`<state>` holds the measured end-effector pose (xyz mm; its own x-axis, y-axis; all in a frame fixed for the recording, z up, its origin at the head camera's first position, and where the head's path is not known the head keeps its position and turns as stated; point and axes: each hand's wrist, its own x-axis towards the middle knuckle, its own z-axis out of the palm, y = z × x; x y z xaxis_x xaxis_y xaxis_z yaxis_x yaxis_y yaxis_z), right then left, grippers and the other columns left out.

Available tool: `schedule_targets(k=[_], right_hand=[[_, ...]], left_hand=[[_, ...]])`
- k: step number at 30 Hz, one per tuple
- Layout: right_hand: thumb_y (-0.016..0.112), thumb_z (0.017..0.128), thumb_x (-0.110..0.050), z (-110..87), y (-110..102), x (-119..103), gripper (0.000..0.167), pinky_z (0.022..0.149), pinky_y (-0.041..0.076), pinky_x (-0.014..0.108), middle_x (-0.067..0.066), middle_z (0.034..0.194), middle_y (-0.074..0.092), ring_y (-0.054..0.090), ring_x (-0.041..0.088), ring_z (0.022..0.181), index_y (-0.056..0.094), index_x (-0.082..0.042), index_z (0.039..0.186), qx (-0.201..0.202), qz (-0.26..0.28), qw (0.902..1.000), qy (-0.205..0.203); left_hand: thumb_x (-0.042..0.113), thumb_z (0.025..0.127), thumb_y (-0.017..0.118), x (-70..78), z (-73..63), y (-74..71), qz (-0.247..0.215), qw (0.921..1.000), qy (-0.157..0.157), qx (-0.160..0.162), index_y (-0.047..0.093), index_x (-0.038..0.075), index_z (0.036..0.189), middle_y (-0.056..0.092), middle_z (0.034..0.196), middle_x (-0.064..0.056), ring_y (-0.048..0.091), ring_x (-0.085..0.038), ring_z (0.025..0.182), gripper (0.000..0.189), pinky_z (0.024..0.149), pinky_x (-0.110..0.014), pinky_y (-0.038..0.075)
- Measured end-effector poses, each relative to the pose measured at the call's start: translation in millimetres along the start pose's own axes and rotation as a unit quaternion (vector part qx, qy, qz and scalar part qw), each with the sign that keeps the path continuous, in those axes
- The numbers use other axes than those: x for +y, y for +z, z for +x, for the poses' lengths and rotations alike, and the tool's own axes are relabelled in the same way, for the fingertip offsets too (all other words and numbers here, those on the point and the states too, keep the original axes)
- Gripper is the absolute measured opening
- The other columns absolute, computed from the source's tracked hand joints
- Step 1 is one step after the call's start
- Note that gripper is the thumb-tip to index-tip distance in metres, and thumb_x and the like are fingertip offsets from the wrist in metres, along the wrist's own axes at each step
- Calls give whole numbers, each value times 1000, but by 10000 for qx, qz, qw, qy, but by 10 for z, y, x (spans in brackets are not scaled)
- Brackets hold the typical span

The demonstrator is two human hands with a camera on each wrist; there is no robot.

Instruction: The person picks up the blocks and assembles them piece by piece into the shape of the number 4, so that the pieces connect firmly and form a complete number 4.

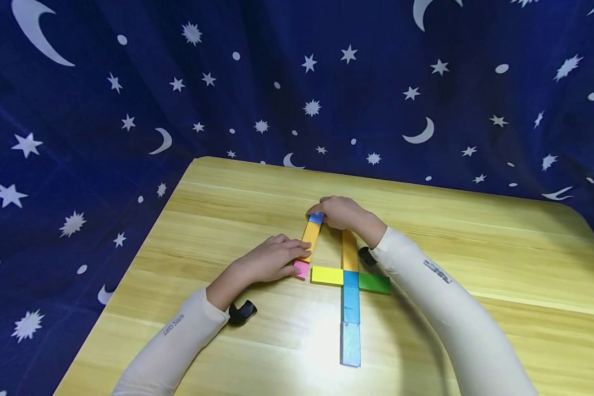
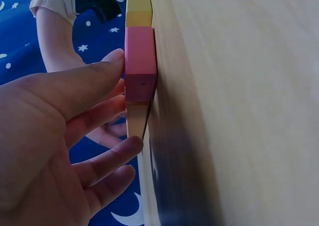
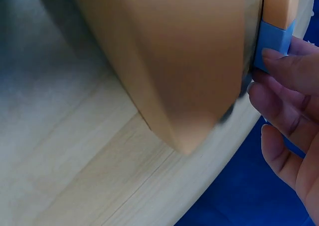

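Observation:
On the table, a slanted row joins a pink block, a long orange block and a small blue block. My left hand lies along the row's left side. Its thumb touches the pink block in the left wrist view, and its fairly straight fingers reach the orange one. At the row's far end my right hand pinches the blue block between thumb and fingers, as the right wrist view shows. The orange block abuts it there.
Right of the row stands a cross of blocks: an orange block, a yellow block, a green block, a small blue centre block and two light blue blocks below. A starry blue curtain hangs behind the wooden table.

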<state>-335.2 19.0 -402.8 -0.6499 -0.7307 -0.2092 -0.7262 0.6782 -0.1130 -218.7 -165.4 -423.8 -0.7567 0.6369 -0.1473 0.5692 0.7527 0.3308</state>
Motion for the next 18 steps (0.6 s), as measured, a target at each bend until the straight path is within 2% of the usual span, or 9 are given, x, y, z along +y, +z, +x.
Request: schedule_targets(k=[18], right_hand=[[53, 83, 3, 4, 3, -47, 46, 66, 49, 37, 10, 99, 61, 57, 23, 79, 62, -24, 119, -69, -73, 9999, 35]], left_hand=[[35, 91, 54, 2, -1, 0, 107, 9999, 45, -16, 48, 17, 134, 41, 142, 3, 44, -21, 116, 47, 100, -37, 35]])
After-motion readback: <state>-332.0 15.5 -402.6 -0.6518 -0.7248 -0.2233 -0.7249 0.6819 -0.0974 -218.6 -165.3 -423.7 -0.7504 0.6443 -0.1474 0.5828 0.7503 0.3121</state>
